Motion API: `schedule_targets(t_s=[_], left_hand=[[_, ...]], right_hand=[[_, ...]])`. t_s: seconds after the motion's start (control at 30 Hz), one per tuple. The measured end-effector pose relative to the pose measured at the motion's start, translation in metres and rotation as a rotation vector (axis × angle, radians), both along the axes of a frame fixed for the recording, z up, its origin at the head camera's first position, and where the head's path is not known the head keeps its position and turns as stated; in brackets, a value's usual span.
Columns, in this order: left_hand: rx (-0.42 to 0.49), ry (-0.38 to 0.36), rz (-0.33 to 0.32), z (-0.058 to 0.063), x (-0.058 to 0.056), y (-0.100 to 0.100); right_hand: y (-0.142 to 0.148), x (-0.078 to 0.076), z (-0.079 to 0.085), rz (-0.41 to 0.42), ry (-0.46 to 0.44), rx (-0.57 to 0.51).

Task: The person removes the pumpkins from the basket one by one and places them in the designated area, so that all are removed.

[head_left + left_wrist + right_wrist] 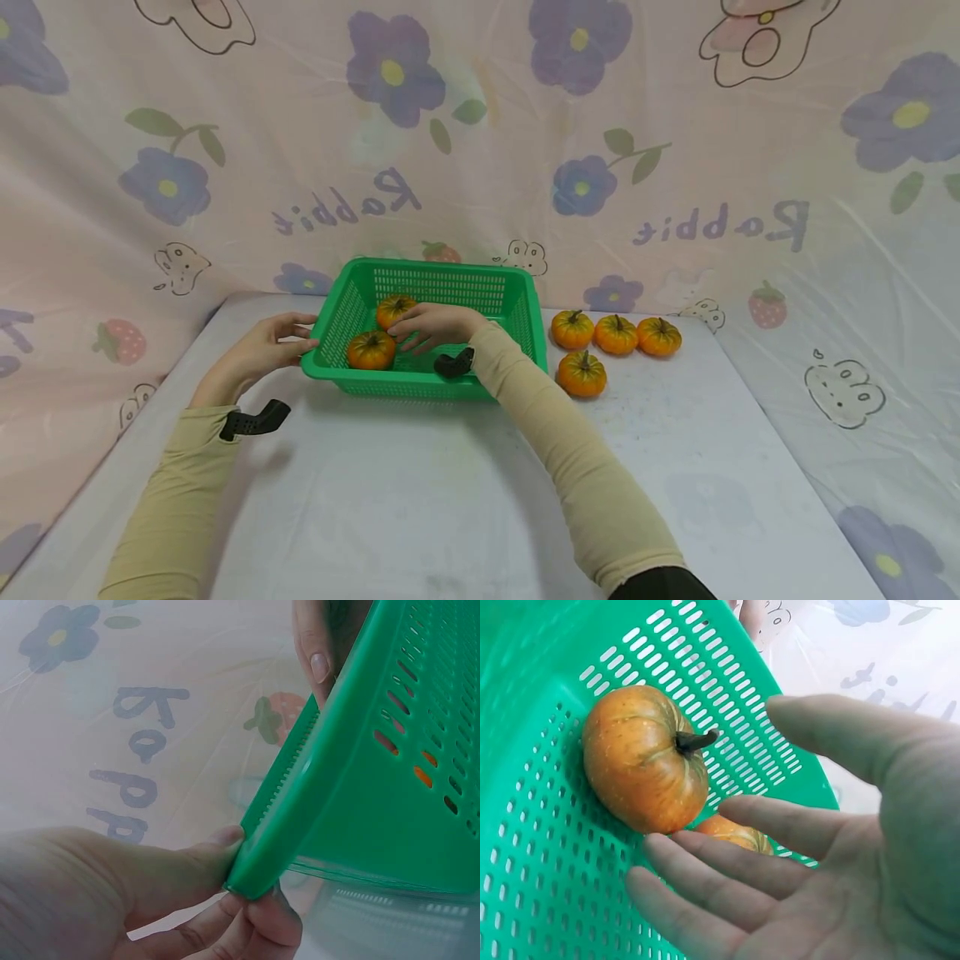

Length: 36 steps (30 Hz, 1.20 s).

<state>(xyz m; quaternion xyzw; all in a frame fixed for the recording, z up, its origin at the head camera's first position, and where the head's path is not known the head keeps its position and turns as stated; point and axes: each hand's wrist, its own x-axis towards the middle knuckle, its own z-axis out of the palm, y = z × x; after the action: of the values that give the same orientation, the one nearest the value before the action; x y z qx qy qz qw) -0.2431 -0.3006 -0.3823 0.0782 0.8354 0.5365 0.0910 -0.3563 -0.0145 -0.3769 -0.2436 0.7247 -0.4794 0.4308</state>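
A green plastic basket (420, 385) with slotted walls stands on the table, and two small orange pumpkins lie inside at its left end. My left hand (264, 354) pinches the basket's left rim (300, 802), thumb on one side and fingers beneath. Inside the basket is my right hand (438, 325), its fingers fairly straight and spread, with nothing held. Its fingertips are close to the front pumpkin (371, 351) and the rear pumpkin (395, 311). In the right wrist view one pumpkin (646, 759) shows its dark stem; the other pumpkin (731, 832) is partly hidden behind the fingers.
Several more pumpkins sit on the table right of the basket: three in a row, including a middle pumpkin (616, 335), and a nearer pumpkin (581, 374). A printed cloth (480, 150) hangs behind and along the sides of the white table (375, 500).
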Motion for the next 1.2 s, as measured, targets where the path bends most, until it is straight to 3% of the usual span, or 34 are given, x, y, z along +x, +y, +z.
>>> schedule_targets(t_s=[0.3, 0.63, 0.9, 1.2], left_hand=[[-0.006, 0.023, 0.002, -0.003, -0.001, 0.000], [0.014, 0.015, -0.006, -0.002, 0.000, -0.001], [0.016, 0.002, -0.004, -0.001, -0.001, -0.002], [0.019, 0.014, -0.011, -0.001, -0.001, -0.002]], right_hand=[[-0.005, 0.000, 0.001, -0.038, -0.090, 0.022], [-0.007, -0.002, 0.001, -0.074, -0.151, -0.036], [-0.016, 0.002, -0.002, -0.063, -0.135, -0.001], [-0.026, 0.002, 0.002, 0.033, -0.062, 0.101]])
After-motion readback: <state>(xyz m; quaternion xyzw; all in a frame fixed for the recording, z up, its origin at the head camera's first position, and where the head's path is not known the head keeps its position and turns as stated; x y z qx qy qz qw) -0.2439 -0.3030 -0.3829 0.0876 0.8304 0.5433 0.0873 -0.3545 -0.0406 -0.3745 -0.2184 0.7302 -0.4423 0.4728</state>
